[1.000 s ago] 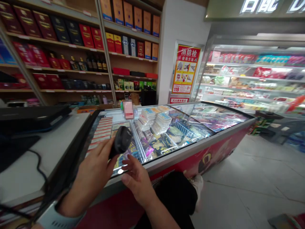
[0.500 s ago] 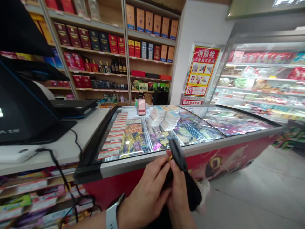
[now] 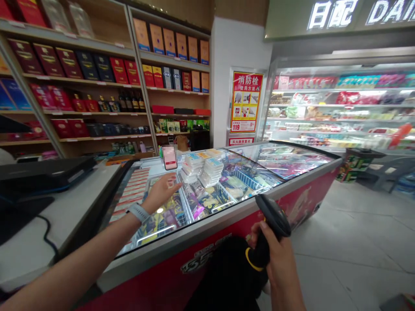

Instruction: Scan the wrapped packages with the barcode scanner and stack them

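My right hand (image 3: 278, 247) is wrapped round the handle of a black barcode scanner (image 3: 275, 216) with a yellow ring near its lower end. The scanner's head points up and to the left, in front of the freezer's side. My left hand (image 3: 162, 190), with a pale-banded watch on the wrist, reaches out over the glass top of the chest freezer (image 3: 132, 244). Its fingers are apart and hold nothing. Just beyond them stands a smartphone (image 3: 170, 160) with a lit, partly blurred screen. Stacks of white packs (image 3: 210, 170) lie to the right of that hand.
On the left, a white counter (image 3: 74, 207) carries a black device (image 3: 45, 172) and a cable. Shelves of boxes and bottles (image 3: 97, 82) line the back. A lit refrigerated display (image 3: 340, 106) stands at the right, behind tiled floor (image 3: 340, 246).
My hands have come apart. My left hand has moved forward and left over the freezer, while the right keeps the scanner. The view has turned to the right.
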`<control>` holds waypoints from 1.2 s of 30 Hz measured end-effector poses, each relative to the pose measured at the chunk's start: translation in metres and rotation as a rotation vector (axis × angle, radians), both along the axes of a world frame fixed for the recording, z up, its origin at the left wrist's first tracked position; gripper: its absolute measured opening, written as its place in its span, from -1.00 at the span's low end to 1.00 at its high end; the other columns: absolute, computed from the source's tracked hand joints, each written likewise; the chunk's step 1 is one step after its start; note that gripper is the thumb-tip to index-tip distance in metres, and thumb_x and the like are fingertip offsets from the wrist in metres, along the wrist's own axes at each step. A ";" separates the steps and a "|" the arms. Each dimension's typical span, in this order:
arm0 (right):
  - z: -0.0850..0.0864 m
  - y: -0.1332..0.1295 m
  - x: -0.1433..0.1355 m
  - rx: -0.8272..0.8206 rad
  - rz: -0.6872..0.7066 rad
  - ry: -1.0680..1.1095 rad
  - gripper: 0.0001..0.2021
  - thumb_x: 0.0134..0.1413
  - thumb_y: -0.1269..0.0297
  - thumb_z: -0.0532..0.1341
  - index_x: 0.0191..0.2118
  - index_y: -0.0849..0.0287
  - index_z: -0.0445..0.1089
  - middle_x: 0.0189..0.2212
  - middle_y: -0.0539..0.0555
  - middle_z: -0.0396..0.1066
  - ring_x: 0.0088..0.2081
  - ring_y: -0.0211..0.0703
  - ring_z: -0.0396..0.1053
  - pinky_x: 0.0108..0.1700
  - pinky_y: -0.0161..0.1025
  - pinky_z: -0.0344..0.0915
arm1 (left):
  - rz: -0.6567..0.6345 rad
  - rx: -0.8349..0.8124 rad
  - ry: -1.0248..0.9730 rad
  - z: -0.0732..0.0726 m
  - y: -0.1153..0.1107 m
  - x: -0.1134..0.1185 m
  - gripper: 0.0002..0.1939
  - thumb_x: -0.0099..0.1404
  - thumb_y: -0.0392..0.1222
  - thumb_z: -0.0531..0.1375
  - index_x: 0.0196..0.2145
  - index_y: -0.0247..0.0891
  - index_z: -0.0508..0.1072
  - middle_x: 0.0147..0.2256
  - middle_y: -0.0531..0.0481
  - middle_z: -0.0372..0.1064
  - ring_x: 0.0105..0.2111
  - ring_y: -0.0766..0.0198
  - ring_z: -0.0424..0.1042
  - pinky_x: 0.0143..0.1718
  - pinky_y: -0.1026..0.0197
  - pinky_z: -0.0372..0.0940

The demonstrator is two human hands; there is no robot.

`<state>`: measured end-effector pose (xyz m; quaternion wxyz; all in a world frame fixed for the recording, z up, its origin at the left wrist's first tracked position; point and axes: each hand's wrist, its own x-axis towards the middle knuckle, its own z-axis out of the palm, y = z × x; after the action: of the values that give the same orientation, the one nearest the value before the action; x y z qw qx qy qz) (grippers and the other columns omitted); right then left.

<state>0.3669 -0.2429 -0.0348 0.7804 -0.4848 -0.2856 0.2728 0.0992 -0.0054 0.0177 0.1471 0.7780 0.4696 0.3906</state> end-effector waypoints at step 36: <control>0.040 0.132 -0.034 -0.263 0.457 -0.194 -0.64 -0.07 0.01 0.37 -0.31 0.24 0.44 -0.54 -0.02 0.44 -0.59 -0.35 0.33 -0.52 -0.39 0.28 | -0.124 -0.107 0.067 0.030 0.161 0.044 0.02 -0.08 0.39 0.31 0.18 -0.34 0.26 0.15 -0.25 0.31 0.10 -0.03 0.37 0.09 0.08 0.26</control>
<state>0.3334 -0.1111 0.0050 0.5980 -0.5290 -0.4229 0.4287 0.1434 0.1559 0.0472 0.1964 0.8093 0.4453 0.3288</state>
